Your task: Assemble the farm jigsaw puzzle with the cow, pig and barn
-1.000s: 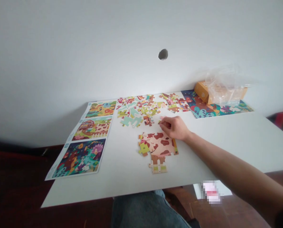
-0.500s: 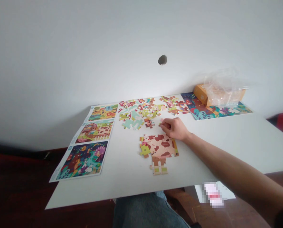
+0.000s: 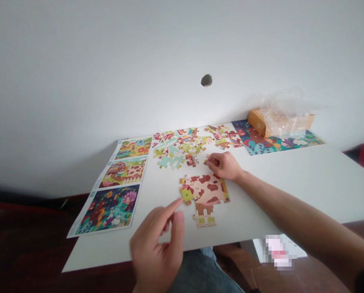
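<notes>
My right hand (image 3: 224, 165) is closed in a pinch on a small puzzle piece (image 3: 206, 161), which shows partly beyond the fingertips, just past the joined section. That joined section of jigsaw (image 3: 211, 188) shows a cow with brown patches, with fence pieces (image 3: 205, 219) attached at its near side. My left hand (image 3: 159, 244) is held low over the near part of the table, index finger stretched out and thumb apart, with nothing seen in it. Its index fingertip is at the green puzzle piece (image 3: 187, 195) on the joined section's left; whether it touches cannot be told.
Several loose puzzle pieces (image 3: 171, 156) lie spread at the back of the white table (image 3: 279, 179). A picture sheet (image 3: 123, 171) with three scenes lies left. A dark puzzle picture (image 3: 257, 142) at back right bears an orange box (image 3: 257, 122) and a clear plastic bag (image 3: 287, 118).
My left hand has come into view from below, reaching toward the green piece. My right hand stays in nearly the same place, still pinching. The view has shifted slightly.
</notes>
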Motion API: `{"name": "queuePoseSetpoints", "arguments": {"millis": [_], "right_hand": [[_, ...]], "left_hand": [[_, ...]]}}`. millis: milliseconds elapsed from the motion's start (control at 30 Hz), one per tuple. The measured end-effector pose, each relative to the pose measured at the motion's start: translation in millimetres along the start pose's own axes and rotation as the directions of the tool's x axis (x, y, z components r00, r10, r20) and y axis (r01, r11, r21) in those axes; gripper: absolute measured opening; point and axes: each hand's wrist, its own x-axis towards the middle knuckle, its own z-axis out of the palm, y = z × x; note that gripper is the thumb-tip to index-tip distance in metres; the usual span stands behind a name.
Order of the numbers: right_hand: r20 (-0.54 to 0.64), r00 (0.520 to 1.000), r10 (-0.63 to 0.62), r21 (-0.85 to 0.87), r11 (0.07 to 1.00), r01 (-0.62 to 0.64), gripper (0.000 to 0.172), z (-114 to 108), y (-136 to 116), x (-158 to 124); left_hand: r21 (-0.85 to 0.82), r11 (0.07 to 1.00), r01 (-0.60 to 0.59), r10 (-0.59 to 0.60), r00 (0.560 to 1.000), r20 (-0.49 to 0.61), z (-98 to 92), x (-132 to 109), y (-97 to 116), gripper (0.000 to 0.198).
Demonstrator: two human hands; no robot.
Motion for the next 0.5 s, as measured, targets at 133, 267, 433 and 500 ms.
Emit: {"name": "queuePoseSetpoints", "arguments": {"millis": [133,267,433,500], "right_hand": [[0.016,1.000,0.008,-0.013,1.000,-0.008,0.018,3,3,2],[0.025,1.000,0.010,-0.011,1.000,-0.009,0.018,5,7,3],[0.048,0.999,0.025,-0.025,0.999,-0.023,0.019,4,7,3],[0.067,0.998,0.022,-0.033,0.999,-0.019,0.018,4,6,3]], "left_hand": [[0.115,0.992,0.044,-0.046,0.999,0.014,53.6,14,-26,0.043],[0.186,0.982,-0.028,0.002,0.991,0.137,69.6,5,-44,0.039],[0.142,0.990,-0.026,0.008,0.992,0.128,66.0,1,-46,0.033],[0.115,0.993,-0.026,0.012,0.992,0.122,65.9,2,-45,0.034]]}}
